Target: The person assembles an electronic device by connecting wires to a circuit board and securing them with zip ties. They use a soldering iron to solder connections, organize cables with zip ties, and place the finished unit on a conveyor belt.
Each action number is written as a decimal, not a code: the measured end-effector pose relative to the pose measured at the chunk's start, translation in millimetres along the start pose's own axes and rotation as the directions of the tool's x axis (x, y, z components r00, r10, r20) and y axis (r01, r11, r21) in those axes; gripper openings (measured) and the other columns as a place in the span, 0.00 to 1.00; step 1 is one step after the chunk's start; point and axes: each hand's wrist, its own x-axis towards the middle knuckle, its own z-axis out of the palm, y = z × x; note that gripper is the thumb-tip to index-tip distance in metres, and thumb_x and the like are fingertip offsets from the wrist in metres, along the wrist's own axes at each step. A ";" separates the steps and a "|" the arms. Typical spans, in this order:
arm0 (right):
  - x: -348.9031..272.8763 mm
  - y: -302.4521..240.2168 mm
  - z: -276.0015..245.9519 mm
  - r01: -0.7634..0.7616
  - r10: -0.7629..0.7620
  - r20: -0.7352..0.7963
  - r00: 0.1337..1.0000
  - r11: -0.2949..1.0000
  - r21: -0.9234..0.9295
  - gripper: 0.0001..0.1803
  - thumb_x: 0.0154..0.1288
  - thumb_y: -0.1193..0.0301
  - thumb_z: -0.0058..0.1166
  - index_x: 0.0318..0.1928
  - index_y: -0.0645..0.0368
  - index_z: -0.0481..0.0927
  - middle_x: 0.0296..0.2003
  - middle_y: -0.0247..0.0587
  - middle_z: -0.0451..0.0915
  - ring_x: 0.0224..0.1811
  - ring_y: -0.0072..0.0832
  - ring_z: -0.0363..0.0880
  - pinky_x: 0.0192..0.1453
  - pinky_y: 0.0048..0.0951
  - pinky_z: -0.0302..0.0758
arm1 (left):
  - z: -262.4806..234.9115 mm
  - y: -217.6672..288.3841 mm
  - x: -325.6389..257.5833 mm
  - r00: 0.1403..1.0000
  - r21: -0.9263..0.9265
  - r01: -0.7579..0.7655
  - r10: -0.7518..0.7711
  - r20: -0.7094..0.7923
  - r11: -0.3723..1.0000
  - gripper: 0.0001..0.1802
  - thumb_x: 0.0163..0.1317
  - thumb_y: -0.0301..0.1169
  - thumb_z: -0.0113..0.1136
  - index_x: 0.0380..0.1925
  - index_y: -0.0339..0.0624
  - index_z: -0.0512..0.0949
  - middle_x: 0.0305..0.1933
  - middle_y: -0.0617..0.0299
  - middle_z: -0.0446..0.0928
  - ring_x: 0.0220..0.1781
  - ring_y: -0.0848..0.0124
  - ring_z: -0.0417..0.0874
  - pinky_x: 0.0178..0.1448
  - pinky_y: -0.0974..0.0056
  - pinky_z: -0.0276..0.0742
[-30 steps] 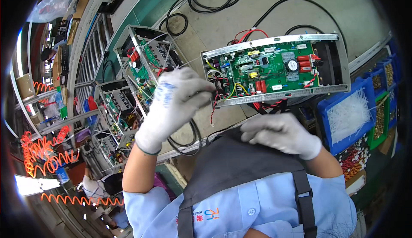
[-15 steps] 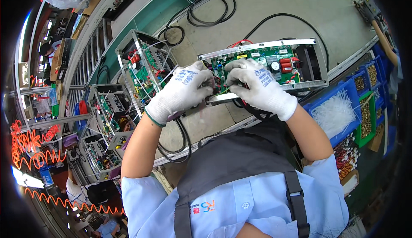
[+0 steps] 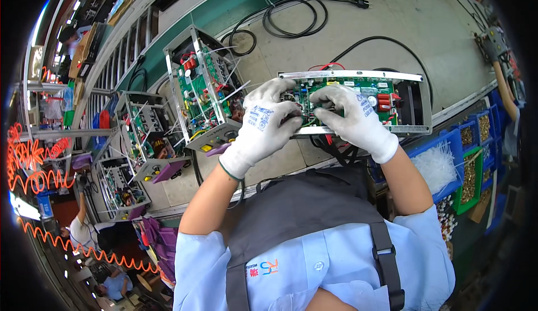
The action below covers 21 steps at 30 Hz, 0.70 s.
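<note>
In front of me an open metal chassis with a green circuit board (image 3: 367,84) lies on the bench. My left hand (image 3: 268,119), in a white glove, is at its left end, fingers curled in among small wires. From the front rail, my gloved right hand (image 3: 354,116) reaches over the board with bent fingers and thumb close together near the same wires. What sits between the fingertips of either hand is hidden. Red capacitor-like parts (image 3: 384,102) stand on the board to the right of my right hand. Dark cables (image 3: 336,147) hang below the front rail.
Left of my hands stands another open chassis (image 3: 202,87), with more such units (image 3: 147,137) beyond it. A coiled black power cord (image 3: 297,17) lies at the back. On the right are a blue bin of white ties (image 3: 434,162) and a green bin (image 3: 468,182). Another person's arm (image 3: 504,89) shows far right.
The whole view has shifted, so the bench things sit lower and more of the left units' front panels shows. Both hands stay at the chassis's left end, with small finger movements.
</note>
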 end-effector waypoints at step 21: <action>51.8 -18.1 48.0 0.565 -0.345 0.599 0.723 0.794 -0.224 0.11 0.55 0.63 0.62 0.35 0.54 0.81 0.34 0.44 0.77 0.40 0.38 0.79 0.46 0.38 0.74 | 42.9 41.4 -81.2 0.960 0.048 -0.272 0.275 -0.052 0.961 0.15 0.53 0.33 0.67 0.43 0.53 0.79 0.30 0.67 0.78 0.31 0.68 0.80 0.33 0.62 0.72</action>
